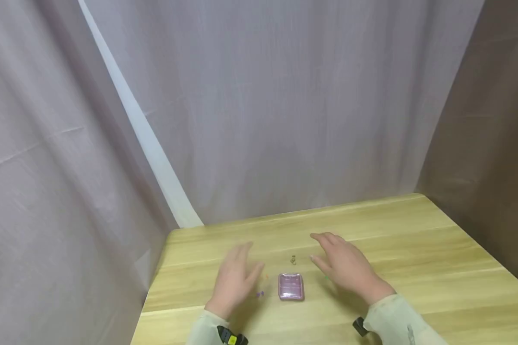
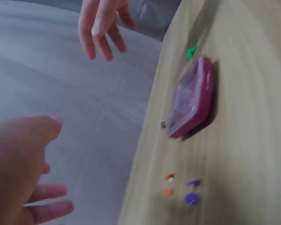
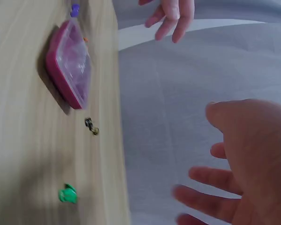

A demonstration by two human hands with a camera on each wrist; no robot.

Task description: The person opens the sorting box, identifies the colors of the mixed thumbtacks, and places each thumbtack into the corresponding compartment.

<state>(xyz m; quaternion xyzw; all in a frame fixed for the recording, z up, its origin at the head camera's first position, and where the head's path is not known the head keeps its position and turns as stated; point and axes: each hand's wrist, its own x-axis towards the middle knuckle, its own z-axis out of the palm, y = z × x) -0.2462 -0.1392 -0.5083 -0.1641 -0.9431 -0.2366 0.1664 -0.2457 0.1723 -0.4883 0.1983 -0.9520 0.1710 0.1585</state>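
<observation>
A small pink case with a clear lid [image 1: 291,287] lies closed on the table between my hands. Left of it hovers my left hand [image 1: 234,280], fingers extended and holding nothing. On the other side my right hand [image 1: 347,263] is raised above the table, its fingers spread and relaxed. Near the left hand lie purple pieces [image 2: 193,198] and orange pieces [image 2: 168,191], small and disc-like. A green piece [image 3: 68,193] rests beneath the right hand. Beyond the case sits a small brass-coloured metal item [image 3: 91,126], like rings or clasps.
The wooden table [image 1: 414,239] has rounded back corners. Grey curtains [image 1: 285,120] hang behind it and along the left side, with a white strip [image 1: 142,129] showing between two panels. A darker brown curtain [image 1: 483,143] hangs at the right.
</observation>
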